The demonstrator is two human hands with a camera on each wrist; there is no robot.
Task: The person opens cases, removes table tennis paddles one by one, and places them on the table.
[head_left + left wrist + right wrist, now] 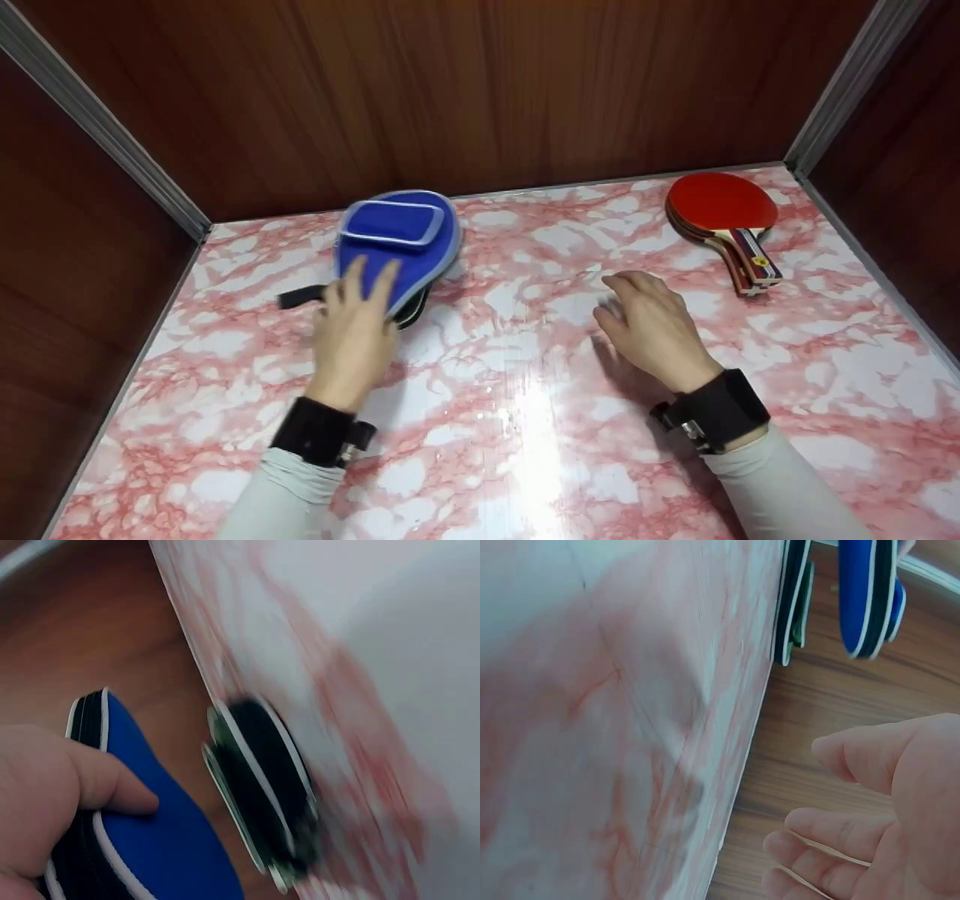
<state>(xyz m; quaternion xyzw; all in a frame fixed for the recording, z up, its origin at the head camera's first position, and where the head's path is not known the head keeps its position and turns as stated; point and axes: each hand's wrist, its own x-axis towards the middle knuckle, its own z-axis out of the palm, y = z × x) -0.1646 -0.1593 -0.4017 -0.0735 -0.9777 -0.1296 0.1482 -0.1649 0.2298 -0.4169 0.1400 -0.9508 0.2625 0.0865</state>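
Observation:
A blue paddle case (401, 232) with grey piping lies at the back left of the pink marbled table (525, 390). My left hand (358, 319) holds its near edge, fingers on top. In the left wrist view my thumb (112, 787) presses the blue case (165, 840) from the other side. The blue case (862, 592) is raised off a second, black case (414, 311) (262, 787) (793, 600) that lies flat beneath it. My right hand (645, 319) (885, 817) rests near the table's middle, fingers loosely curled, holding nothing.
A stack of red-faced table tennis paddles (721, 204) lies at the back right, handles (754, 264) pointing toward me. A black strap (300, 297) sticks out left of the cases. Dark wooden walls (480, 90) close in the back and both sides.

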